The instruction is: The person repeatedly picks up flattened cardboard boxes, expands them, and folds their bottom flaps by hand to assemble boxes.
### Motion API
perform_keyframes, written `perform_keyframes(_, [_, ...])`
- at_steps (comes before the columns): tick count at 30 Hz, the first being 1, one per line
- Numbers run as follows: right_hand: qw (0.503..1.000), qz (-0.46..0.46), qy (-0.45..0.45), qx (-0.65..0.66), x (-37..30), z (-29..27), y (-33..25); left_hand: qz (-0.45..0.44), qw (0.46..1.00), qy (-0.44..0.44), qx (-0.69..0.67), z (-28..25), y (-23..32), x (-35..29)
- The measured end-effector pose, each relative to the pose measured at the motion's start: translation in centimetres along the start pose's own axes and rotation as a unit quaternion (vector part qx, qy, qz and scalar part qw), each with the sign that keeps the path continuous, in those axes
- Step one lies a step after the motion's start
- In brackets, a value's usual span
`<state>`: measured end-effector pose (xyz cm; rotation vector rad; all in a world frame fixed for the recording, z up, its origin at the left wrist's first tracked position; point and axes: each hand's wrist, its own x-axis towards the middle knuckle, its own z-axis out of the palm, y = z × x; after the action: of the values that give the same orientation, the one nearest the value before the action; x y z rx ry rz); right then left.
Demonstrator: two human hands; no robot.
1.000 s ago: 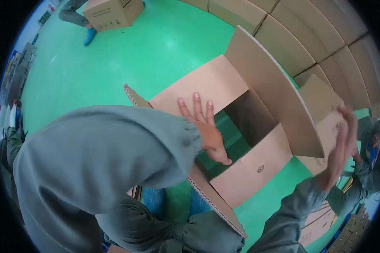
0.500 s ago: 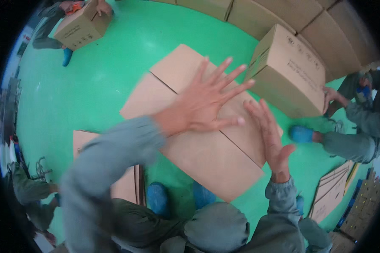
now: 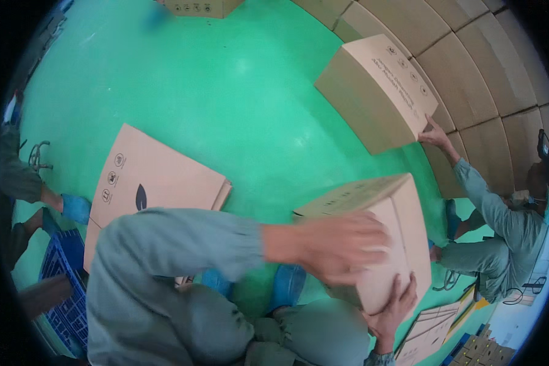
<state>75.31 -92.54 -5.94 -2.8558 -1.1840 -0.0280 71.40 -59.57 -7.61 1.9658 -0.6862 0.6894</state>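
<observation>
A closed brown cardboard box (image 3: 407,213) stands tilted in front of my right knee, one end turned up toward me. Across that end reaches my left hand (image 3: 348,247), its fingers smeared by motion, so contact with the cardboard is unclear. Low on the box, my right hand (image 3: 393,311) holds the near edge, with fingers spread up the face and thumb along the edge. Beside my left leg lies a stack of flat, folded cartons (image 3: 155,168) with dark printed marks, partly hidden by my left sleeve.
At the right, a co-worker's hand (image 3: 436,135) touches another carton (image 3: 378,91) before a wall of stacked boxes (image 3: 463,73). A blue plastic crate (image 3: 64,293) sits at lower left. More flat cartons (image 3: 430,329) lie at lower right. A box (image 3: 201,7) shows at the top edge.
The box before me has gone from the middle to the right and turned its end upward. My hands have moved down, the right one now at its near edge. The view has shifted.
</observation>
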Motion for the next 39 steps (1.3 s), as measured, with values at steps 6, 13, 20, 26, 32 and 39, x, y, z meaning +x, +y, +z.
perform_keyframes(6, [0.965, 0.21, 0.03, -0.156, 1.3, 0.0, 2.1, -0.51, 0.724, -0.119, 0.449, -13.4, -1.0, -21.9])
perform_keyframes(13, [0.989, -0.002, 0.125, -0.082, 8.0, -1.6, -9.0, -0.627, 0.653, -0.163, 0.394, -6.9, -4.5, -29.7])
perform_keyframes(20, [0.908, -0.288, -0.244, 0.181, 17.5, 7.0, -20.2, -0.685, 0.634, -0.195, 0.301, -10.9, -2.8, -23.0])
perform_keyframes(26, [0.883, -0.437, -0.167, 0.043, 19.7, 13.7, -29.1, -0.636, 0.657, -0.18, 0.361, -5.8, -2.8, -28.7])
perform_keyframes(32, [0.773, -0.603, 0.055, 0.187, 17.1, 16.9, -29.7, -0.4, 0.765, -0.277, 0.421, -8.2, -2.1, -27.3])
perform_keyframes(39, [0.717, -0.593, 0.305, 0.203, 17.0, 9.5, -31.8, -0.473, 0.835, -0.132, 0.248, -19.9, -0.1, -10.3])
